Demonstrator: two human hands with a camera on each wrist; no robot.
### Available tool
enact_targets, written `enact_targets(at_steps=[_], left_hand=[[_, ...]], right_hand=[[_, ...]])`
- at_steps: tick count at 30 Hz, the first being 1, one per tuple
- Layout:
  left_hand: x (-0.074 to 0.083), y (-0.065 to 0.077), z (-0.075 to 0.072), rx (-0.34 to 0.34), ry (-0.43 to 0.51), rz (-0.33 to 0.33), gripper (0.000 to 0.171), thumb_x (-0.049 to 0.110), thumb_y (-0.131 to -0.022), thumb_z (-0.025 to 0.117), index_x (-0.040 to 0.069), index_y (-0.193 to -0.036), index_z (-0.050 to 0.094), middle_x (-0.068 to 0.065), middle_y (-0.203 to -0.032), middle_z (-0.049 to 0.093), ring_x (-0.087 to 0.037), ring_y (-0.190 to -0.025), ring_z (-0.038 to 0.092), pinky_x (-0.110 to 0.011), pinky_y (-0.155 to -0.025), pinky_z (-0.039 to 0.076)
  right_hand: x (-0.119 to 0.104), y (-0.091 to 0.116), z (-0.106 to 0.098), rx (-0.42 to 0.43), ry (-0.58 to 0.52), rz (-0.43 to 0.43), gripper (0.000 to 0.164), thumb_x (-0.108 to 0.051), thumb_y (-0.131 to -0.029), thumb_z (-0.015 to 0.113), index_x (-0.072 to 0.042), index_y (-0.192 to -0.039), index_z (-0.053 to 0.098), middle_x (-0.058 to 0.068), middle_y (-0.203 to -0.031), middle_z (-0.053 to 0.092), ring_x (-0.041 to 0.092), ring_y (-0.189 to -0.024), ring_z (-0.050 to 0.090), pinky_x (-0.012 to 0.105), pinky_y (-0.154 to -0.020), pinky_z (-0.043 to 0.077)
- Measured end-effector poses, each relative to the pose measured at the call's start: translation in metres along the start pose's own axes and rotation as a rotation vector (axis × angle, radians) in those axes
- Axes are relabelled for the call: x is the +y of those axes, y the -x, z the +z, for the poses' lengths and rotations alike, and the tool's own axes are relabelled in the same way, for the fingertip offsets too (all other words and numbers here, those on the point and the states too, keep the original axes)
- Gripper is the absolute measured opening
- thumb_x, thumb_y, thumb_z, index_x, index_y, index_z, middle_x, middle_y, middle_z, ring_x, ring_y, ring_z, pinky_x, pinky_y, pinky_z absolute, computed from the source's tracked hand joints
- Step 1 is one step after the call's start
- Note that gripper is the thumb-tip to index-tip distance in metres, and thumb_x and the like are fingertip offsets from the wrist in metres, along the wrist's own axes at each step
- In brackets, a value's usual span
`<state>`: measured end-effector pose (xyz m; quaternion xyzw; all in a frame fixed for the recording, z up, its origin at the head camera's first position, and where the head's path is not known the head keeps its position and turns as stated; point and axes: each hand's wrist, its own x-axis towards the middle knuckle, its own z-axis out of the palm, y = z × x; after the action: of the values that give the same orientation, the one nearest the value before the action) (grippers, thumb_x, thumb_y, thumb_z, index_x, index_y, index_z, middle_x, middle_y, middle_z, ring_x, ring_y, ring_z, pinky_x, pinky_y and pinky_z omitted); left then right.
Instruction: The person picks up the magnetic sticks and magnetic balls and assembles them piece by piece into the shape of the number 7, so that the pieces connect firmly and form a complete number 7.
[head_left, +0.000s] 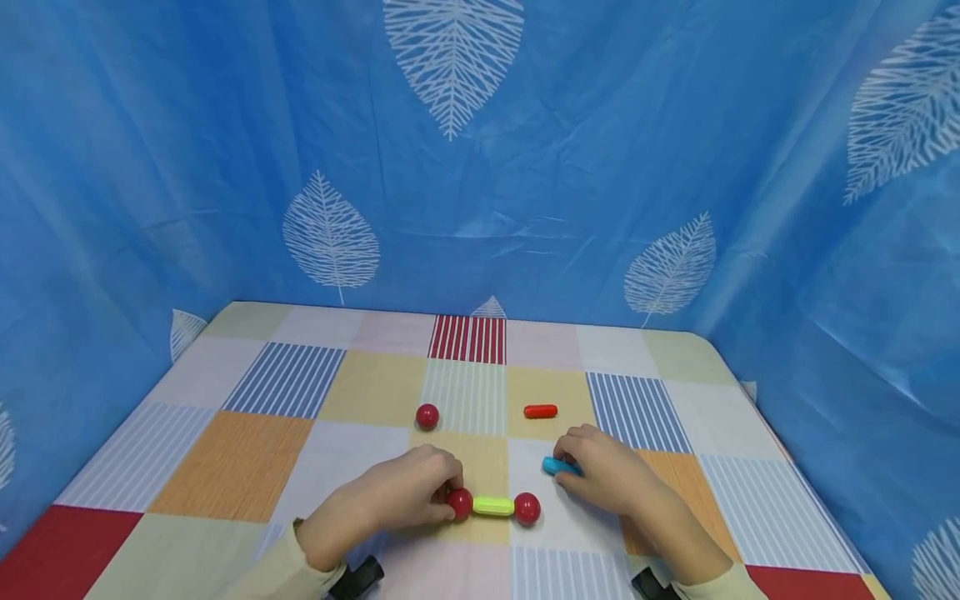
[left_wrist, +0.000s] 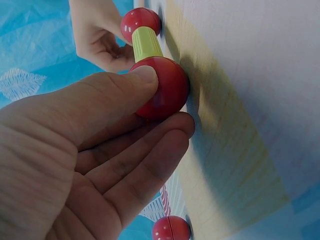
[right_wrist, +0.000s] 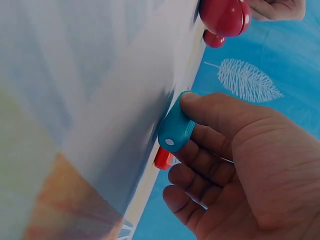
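My left hand pinches a red ball between thumb and fingers. That ball sits on one end of a yellow-green ridged rod, and a second red ball sits on the other end, so the three lie in a line on the table. To the right, my right hand holds a blue rod with its thumb on one side and fingers on the other, low over the cloth. The blue rod's near end shows a pale round spot.
Farther back on the patchwork tablecloth lie a loose red ball and a small red rod. A blue curtain with white leaves surrounds the table's back and sides.
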<state>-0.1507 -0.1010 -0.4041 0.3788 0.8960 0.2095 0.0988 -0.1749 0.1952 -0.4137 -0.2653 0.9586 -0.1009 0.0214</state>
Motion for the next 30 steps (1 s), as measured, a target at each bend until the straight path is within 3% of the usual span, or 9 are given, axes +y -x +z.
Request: enact_targets(at_steps=[18,30], left_hand=[[0.003,0.001,-0.003,0.006,0.027,0.017,0.014,0.011,-0.079,0.08,0.013,-0.078,0.066,0.01,-0.069,0.055,-0.003,-0.063,0.049,-0.017,-0.058,0.043],[0.003,0.0,-0.002,-0.007,0.03,0.003,0.012,0.01,-0.079,0.08,0.011,-0.08,0.068,0.011,-0.07,0.055,-0.004,-0.063,0.049,-0.017,-0.058,0.044]], right_hand=[[-0.006,0.025,-0.002,-0.085,-0.049,-0.061,0.012,-0.029,-0.085,0.075,-0.021,-0.093,0.069,-0.018,-0.085,0.056,0.002,-0.077,0.048,0.029,-0.075,0.051],[-0.021,0.037,-0.007,-0.092,-0.085,-0.085,0.011,-0.026,-0.084,0.075,-0.018,-0.088,0.068,-0.017,-0.077,0.052,0.002,-0.068,0.046,0.024,-0.064,0.046]])
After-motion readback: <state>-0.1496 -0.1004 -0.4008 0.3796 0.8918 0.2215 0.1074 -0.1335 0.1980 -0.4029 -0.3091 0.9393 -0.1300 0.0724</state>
